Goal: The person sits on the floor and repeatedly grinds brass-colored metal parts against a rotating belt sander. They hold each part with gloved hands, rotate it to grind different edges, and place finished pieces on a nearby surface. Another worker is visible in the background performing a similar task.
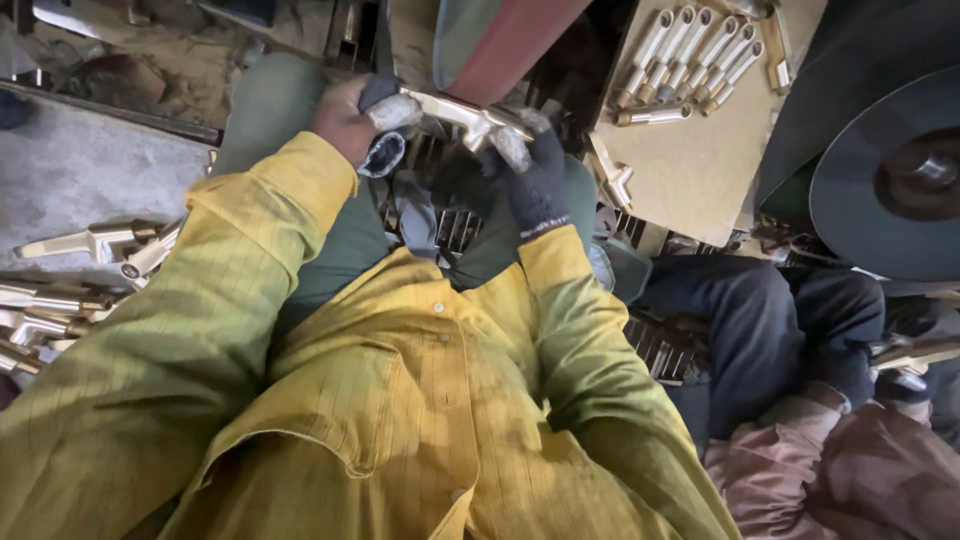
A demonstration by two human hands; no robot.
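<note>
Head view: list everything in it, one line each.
brass fitting: one, gold, held in both hands against the belt
sanding belt: one, red-brown, top centre
finished fittings: a row, gold, on the board
board: one, tan, upper right
unfinished fittings: a pile, gold, far left
disc: one, dark grey, right edge
co-worker's legs: dark blue, lower right
left hand: bare, finger wraps
right hand: black glove
</note>
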